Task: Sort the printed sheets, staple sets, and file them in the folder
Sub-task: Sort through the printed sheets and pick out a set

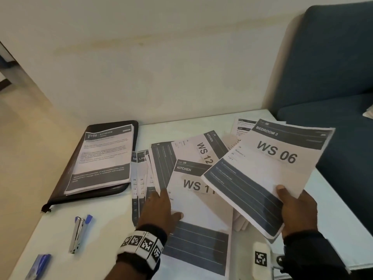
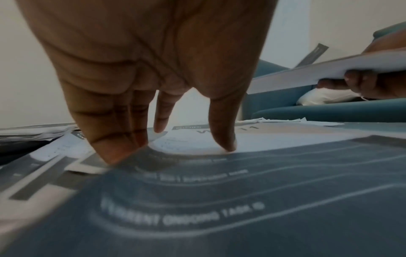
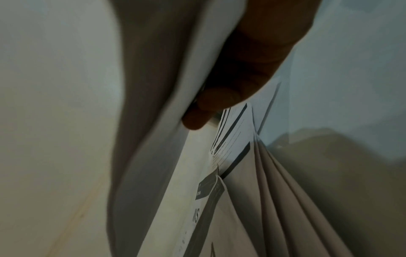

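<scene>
Printed sheets [image 1: 193, 158] lie fanned over the bench [image 1: 333, 209] under and ahead of the left hand [image 1: 159, 211], so sorting is the step in hand, I judge; no stapling is under way. From the head view, the left hand rests with straight fingers on the sheet marked WS 11 [image 1: 198, 199], while the right hand [image 1: 296, 211] grips the near corner of a small stack topped by WS 06 [image 1: 268, 168], thumb on top, lifted clear of the bench. Beyond and to the outside of the left hand lies the folder [image 1: 113, 126] with a bathroom sheet [image 1: 103, 158] on it; the stapler [image 1: 78, 233] sits near that wrist, untouched.

In the left wrist view, the fingertips [image 2: 228, 147] press flat on the kitchen sheet, and the other hand's stack [image 2: 329, 69] hangs in the air off to the side.

The right wrist view shows fingers [image 3: 204, 111] curled under the stack, with more sheets [image 3: 230, 139] on the bench below.

Next, as I read it, the left hand must slide out matching sheets without dragging their neighbours, then join them into a set.
</scene>
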Tool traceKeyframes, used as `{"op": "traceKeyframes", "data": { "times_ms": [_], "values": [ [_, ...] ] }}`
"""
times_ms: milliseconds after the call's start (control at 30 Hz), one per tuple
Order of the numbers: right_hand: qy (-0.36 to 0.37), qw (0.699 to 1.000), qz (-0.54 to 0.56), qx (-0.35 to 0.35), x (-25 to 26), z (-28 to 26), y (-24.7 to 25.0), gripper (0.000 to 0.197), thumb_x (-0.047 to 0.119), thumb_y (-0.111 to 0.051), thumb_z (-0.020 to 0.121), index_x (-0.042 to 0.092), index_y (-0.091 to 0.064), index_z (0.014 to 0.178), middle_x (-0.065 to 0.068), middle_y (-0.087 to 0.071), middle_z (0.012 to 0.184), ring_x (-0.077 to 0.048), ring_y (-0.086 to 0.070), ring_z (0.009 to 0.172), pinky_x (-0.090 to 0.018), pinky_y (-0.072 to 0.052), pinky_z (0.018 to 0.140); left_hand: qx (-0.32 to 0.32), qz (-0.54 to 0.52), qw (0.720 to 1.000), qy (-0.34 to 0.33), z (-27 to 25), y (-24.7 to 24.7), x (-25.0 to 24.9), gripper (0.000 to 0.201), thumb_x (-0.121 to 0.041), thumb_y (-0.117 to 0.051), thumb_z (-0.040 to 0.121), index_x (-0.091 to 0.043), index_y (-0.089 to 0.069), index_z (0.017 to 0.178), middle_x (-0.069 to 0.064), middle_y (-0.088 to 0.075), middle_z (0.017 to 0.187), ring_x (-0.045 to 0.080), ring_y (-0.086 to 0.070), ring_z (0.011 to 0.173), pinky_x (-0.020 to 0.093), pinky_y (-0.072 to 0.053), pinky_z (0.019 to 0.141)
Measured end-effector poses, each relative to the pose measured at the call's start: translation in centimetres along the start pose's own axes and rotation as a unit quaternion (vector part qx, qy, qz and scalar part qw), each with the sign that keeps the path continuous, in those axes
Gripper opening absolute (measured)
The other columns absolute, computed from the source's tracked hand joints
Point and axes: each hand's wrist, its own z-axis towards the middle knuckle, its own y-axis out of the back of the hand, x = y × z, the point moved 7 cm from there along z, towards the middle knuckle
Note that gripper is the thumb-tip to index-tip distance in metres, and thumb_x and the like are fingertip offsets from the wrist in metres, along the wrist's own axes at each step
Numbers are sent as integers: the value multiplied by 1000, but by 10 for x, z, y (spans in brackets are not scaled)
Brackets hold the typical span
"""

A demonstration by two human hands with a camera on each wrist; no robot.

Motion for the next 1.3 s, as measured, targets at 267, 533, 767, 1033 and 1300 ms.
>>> {"op": "traceKeyframes", "data": {
  "times_ms": [267,533,767,1033,1300],
  "values": [
    [-8,992,-29,123,-3,-17,-35,22,20,-59,95,14,-60,116,-7,-67,109,-27,-61,100,-42,-51,85,5,-209,977,26,-7,9,18,42,-21,-61,91,-21,-46,130,1,-55,135,23,-55,118,35,-47,95],
    [-11,946,-101,309,-11,-67,-91,15,30,-55,96,23,-63,106,6,-73,100,-16,-68,93,-27,-54,75,15,-503,864,15,-41,8,31,15,-29,-43,100,-30,-57,106,-18,-71,98,9,-67,92,20,-52,72],
    [3,936,-159,314,-14,-77,-104,19,36,-55,94,25,-54,109,10,-63,104,-12,-61,92,-22,-48,77,54,-500,863,-44,-45,5,31,32,-25,-64,89,-32,-54,119,-20,-68,111,10,-65,105,27,-57,83],
    [63,960,-97,257,12,-72,-95,53,39,-62,80,28,-42,128,4,-58,117,-14,-57,100,-45,-49,95,82,-519,850,-37,-53,11,14,17,-22,-51,96,-28,-52,112,-5,-60,115,19,-57,104,32,-54,91],
    [178,968,80,160,40,-57,-51,52,54,-88,48,10,-74,71,-1,-73,70,-21,-69,71,-30,-58,69,29,-556,823,-115,-65,37,-5,16,-15,-49,96,-26,-57,105,-5,-64,103,19,-57,103,24,-53,87]
  ]
}}
